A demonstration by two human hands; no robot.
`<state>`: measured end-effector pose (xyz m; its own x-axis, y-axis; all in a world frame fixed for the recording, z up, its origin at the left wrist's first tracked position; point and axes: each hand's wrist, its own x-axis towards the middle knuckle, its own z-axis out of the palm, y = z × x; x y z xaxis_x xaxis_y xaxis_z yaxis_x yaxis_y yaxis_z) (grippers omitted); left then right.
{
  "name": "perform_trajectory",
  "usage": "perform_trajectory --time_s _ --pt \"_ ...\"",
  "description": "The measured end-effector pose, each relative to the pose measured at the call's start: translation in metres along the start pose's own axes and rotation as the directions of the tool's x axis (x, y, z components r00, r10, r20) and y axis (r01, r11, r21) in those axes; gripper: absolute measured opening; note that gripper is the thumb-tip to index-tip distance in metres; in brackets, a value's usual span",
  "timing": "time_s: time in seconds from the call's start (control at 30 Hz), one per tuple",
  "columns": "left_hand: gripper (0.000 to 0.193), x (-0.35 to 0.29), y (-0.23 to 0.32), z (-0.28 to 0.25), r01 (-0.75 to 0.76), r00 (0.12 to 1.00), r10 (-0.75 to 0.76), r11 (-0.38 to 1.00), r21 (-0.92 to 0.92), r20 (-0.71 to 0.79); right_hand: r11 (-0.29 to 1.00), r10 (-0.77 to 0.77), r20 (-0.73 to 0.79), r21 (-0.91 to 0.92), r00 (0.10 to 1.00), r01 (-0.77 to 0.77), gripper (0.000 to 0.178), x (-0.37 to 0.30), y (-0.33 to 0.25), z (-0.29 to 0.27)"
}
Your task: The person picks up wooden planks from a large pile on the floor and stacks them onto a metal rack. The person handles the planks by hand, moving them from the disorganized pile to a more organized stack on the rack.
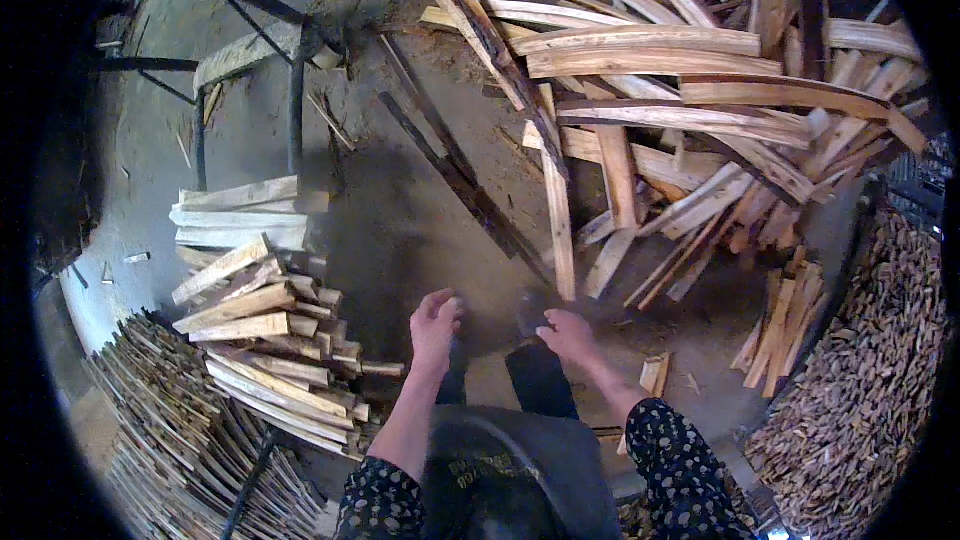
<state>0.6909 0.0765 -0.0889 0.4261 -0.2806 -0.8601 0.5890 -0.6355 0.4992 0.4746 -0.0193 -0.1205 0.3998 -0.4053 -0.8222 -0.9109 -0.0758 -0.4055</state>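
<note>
While the left hand [434, 328] curls partly open near stacked wood [262, 326], the right hand [568, 334] bends loosely open, both empty.

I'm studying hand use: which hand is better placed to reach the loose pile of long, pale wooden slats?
Probably the bare right hand: it is nearer the loose pile of long, pale wooden slats, ahead and to the right. The bare left hand is nearer the stack of short, pale wooden pieces.

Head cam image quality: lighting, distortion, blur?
Head view: black fisheye rim cuts the corners; boards at upper right look bowed, lens or wood unclear; floor at left is bright and bluish, dimmer around the left hand and right hand, whose edges look slightly soft.
</note>
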Motion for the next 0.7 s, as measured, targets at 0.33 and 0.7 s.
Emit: perform_trajectory --time_s 0.33,0.7 --pt "0.023 0.229 -0.035 0.037 -0.144 0.988 0.153 0.955 0.259 -0.014 0.985 -0.128 -0.406 -0.161 0.905 0.067 0.043 0.180 0.053 0.070" --pt "0.029 0.248 -0.019 0.075 -0.160 0.935 0.320 0.768 0.621 -0.155 0.911 -0.346 -0.560 -0.009 0.752 0.412 0.027 0.301 -0.146 -0.020"
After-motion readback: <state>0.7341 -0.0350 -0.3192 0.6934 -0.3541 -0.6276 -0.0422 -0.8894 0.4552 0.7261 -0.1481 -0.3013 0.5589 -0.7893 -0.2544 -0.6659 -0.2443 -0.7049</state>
